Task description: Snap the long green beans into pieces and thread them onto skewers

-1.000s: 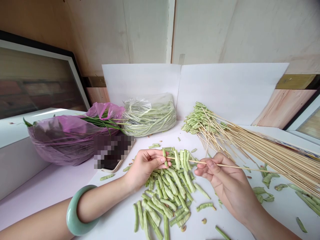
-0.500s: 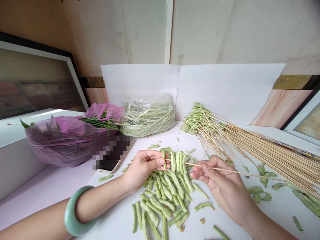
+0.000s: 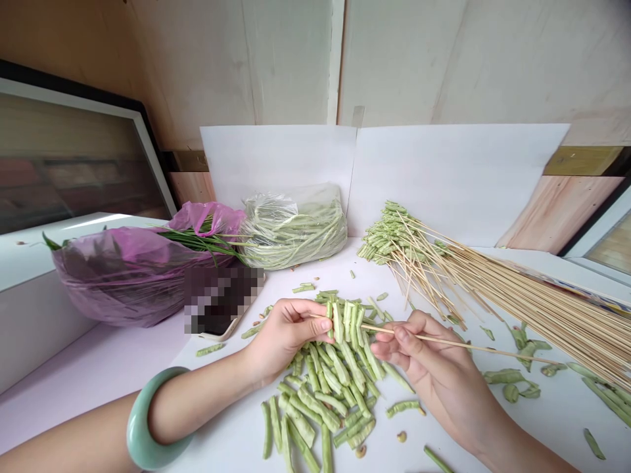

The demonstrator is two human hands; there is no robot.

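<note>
My right hand [image 3: 434, 368] pinches a thin bamboo skewer [image 3: 453, 342] that slants slightly down to the right. Several short pieces of green bean [image 3: 351, 322] are threaded side by side near its left end. My left hand [image 3: 290, 335], with a pale green bangle [image 3: 135, 417] on its forearm, has thumb and fingers closed on the end bean piece [image 3: 330, 318] at the skewer's tip. Under both hands spreads a loose pile of cut bean pieces [image 3: 315, 401] on the white tabletop.
Finished bean skewers [image 3: 389, 236] lie stacked at the back right, beside a long bundle of bare skewers [image 3: 532, 315]. A clear bag of long beans [image 3: 300, 230], a purple bag of greens [image 3: 123, 282] and a phone [image 3: 227, 309] are at the left. Bean scraps [image 3: 513, 381] lie at right.
The end bean piece has slid along the skewer toward the right, closer to the other threaded pieces. My left hand has moved slightly right with it; my right hand still grips the skewer.
</note>
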